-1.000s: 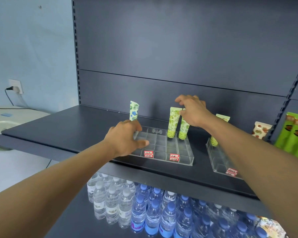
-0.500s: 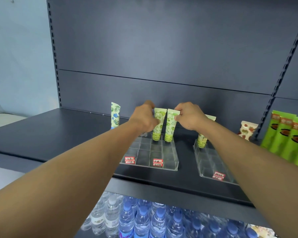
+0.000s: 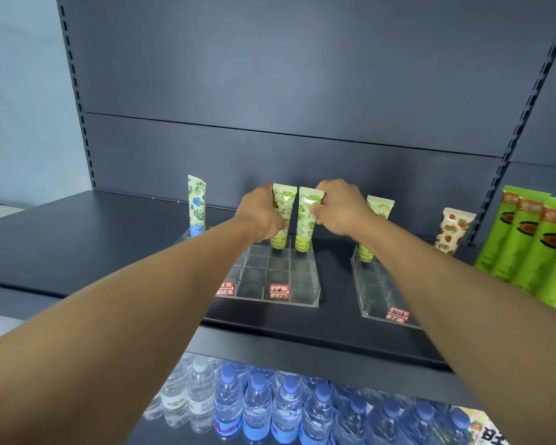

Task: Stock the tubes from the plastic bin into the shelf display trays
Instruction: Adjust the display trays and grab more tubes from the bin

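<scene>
Lower shelf, nearest: rows of water bottles (image 3: 257, 409), not part of this job.

Upper shelf (image 3: 77, 252), front: 2 clear display trays. Centre tray (image 3: 302, 300) has red price tags on its front lip; its front and middle compartments are bare. Right tray (image 3: 366, 303) likewise bare at the front.

Back row of centre tray: 2 green tubes standing upright, side by side, caps down in neighbouring compartments. Left hand (image 3: 262, 216), grip closed around the left green tube (image 3: 283, 203). Right hand (image 3: 337, 208), grip pinched on the right green tube (image 3: 307, 216) near its crimped top. Judgement: both are being seated or squared up.

Further along the back: 1 blue-flowered tube (image 3: 196, 203) at the tray's far left corner, 1 yellow-green tube (image 3: 377, 210) at the back of the right tray, partly hidden by the right forearm. A strawberry-print tube (image 3: 453, 232) leans beyond, near the green boxes (image 3: 533, 245).

Plastic bin: not in view.

Progress, as judged: early. About 4 tubes placed, back rows only; most compartments still to fill.
</scene>
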`<state>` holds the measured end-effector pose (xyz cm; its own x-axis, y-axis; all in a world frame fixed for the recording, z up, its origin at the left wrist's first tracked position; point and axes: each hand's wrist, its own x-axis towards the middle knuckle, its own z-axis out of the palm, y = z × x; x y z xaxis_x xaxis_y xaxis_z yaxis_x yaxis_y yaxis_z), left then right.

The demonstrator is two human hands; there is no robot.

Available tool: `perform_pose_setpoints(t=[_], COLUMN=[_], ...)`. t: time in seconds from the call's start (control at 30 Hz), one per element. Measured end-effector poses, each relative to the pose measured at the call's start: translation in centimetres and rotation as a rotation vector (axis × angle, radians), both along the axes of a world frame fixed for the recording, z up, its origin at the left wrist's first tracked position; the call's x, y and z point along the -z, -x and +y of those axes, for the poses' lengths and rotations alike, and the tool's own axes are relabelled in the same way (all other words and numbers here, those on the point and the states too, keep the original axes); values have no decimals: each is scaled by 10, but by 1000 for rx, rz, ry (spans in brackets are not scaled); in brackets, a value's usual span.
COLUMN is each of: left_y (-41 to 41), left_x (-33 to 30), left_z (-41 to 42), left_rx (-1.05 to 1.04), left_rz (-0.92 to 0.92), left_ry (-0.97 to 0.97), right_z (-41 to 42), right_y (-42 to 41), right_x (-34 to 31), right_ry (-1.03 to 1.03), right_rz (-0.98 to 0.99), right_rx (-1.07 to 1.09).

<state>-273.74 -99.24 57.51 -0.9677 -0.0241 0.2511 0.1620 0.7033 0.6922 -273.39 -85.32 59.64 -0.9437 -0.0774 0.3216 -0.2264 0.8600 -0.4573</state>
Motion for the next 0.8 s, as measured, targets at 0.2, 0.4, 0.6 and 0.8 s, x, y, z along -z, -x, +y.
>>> perform_pose_setpoints(t=[0.2, 0.4, 0.6, 0.8], left_y=[-1, -2, -6, -22], left_x=[2, 2, 4, 0], left_z=[0, 0, 0, -11], left_rx=[13, 4, 7, -3], left_rz=[2, 5, -3, -45], left_ry=[-8, 2, -24, -23], right_z=[0, -1, -1, 3], right_y=[-3, -3, -5, -32], right_x=[0, 1, 1, -8], right_ry=[16, 7, -2, -56], right_rz=[-4, -14, -7, 11], right_rx=[1, -6, 13, -1])
